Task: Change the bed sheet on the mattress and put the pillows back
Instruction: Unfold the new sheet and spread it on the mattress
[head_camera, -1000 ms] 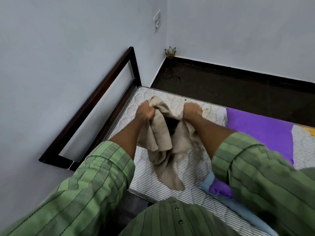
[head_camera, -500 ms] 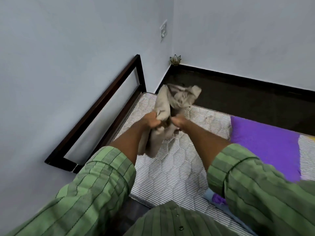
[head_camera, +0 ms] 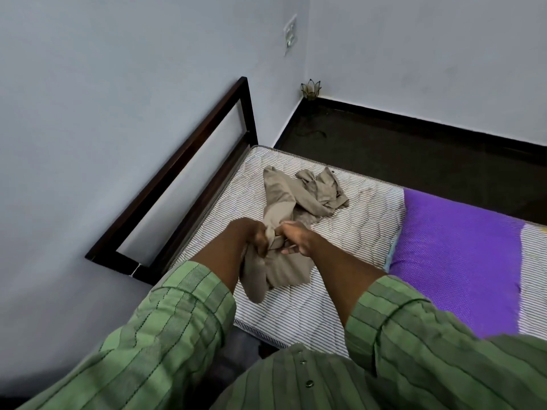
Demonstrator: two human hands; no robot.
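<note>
Head view: both hands are meeting over the near-left part of the mattress, gripping a bunched beige cloth. Can't tell if it's the sheet or a pillow cover.

Left hand is clamping the cloth, fingers curled tight round a gathered section. Right hand is pinching the same bunch from the other side, fingers curled in, thumb on top. The hands are almost touching.

The cloth is lying on the bare striped mattress: the far end is crumpled near the head end, the middle is passing through the hands, the near end is hanging below the left wrist onto the mattress.

A purple pillow is lying on the mattress to the right, well apart from the cloth, with a light blue edge showing under its near-left side.

A dark wooden headboard is standing against the left wall. Green striped sleeves are covering both forearms. A small lotus-shaped holder is sitting on the dark floor in the corner, with a wall switch above it.
</note>
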